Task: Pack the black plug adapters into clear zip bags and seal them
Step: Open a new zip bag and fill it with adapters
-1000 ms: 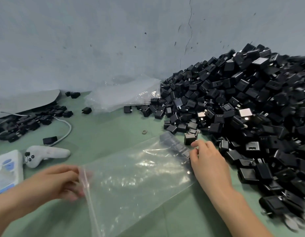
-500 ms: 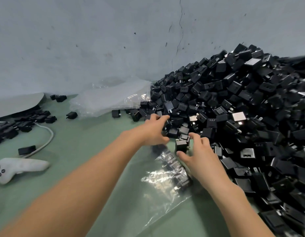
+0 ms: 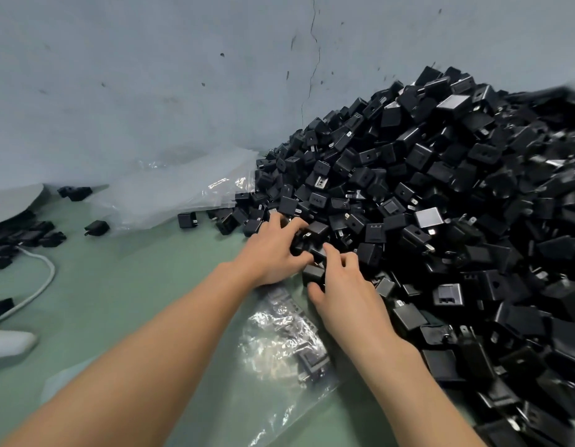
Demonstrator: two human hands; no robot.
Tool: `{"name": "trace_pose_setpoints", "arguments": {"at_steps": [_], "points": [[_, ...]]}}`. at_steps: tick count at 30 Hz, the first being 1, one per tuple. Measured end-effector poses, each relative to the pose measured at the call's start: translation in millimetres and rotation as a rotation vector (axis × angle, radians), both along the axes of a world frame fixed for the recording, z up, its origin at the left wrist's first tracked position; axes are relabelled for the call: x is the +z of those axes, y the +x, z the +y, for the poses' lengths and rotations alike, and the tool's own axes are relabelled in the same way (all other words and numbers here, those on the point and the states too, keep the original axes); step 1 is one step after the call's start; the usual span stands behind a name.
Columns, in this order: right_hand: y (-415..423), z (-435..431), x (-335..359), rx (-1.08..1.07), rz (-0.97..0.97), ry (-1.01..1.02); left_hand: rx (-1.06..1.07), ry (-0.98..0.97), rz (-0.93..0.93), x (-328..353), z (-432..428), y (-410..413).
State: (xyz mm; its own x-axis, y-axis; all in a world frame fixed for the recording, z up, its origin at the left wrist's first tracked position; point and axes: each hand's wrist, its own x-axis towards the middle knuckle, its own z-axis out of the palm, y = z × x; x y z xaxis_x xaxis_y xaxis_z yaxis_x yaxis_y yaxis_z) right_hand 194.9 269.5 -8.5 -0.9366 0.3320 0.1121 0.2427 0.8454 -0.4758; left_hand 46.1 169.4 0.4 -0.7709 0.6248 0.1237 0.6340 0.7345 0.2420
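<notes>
1. Green table point(image 3: 134, 285) is carrying everything, and is meeting a grey wall point(image 3: 150, 91) at the back.
2. Black plug adapters point(image 3: 441, 204) are lying in a big heap that is filling the right side and leaning on that wall, their prongs pointing every which way.
3. Clear zip bag point(image 3: 279, 350) is lying flat under both forearms, its long axis running from the near edge away toward the heap. A few adapters are bunching in its far end, just below the hands. I cannot tell which way its mouth is facing.
4. Spare bags point(image 3: 170, 195) are lying against the wall, left of the heap.
5. Left hand point(image 3: 273, 253) is reaching over the bag to the heap's foot, fingers curling round a loose adapter point(image 3: 317, 229).
6. Right hand point(image 3: 344, 291), close beside it, is pinching a small adapter point(image 3: 313, 273) between thumb and forefinger; its prongs are hidden.
7. White cable point(image 3: 37, 285) is curving along the far left.
</notes>
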Motion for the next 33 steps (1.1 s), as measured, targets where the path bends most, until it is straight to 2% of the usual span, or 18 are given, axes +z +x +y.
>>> {"name": "trace_pose_setpoints", "arguments": {"at_steps": [5,9,10,12,15,17,19,21,23,25,27,29,31,33], "points": [[1,0,0,-0.016,0.005,-0.020,0.091,-0.073,0.076,2,9,-2],[1,1,-1,-0.013,0.014,-0.021,0.137,0.025,-0.084,9,6,-8],[1,1,0,-0.017,0.022,-0.030,0.146,0.110,-0.177,15,4,-10],[2,1,0,-0.031,0.037,-0.059,0.196,0.410,-0.469,31,-3,-15],[4,1,5,-0.074,0.077,-0.085,0.246,1.006,-1.146,63,-30,-12],[4,1,12,-0.101,0.181,-0.093,0.129,1.412,-1.539,74,-53,4],[6,-3,23,-0.093,0.340,-0.197,-0.013,1.607,-1.721,79,-71,30],[6,-16,38,-0.047,0.448,-0.522,-0.090,1.684,-1.783,79,-85,59],[7,-38,52,-0.013,0.451,-1.027,-0.124,1.750,-1.814,76,-97,85],[10,-64,64,0.004,0.342,-1.504,-0.135,1.803,-1.818,74,-108,105],[15,-91,70,0.055,0.242,-1.853,-0.083,1.779,-1.685,74,-115,121],[19,-112,73,0.089,0.183,-2.025,0.100,1.621,-1.337,73,-109,137],[22,-131,74,0.094,0.157,-2.130,0.264,1.398,-0.835,70,-105,153],[24,-142,70,0.089,0.150,-2.237,0.289,1.212,-0.404,61,-106,168]]}}
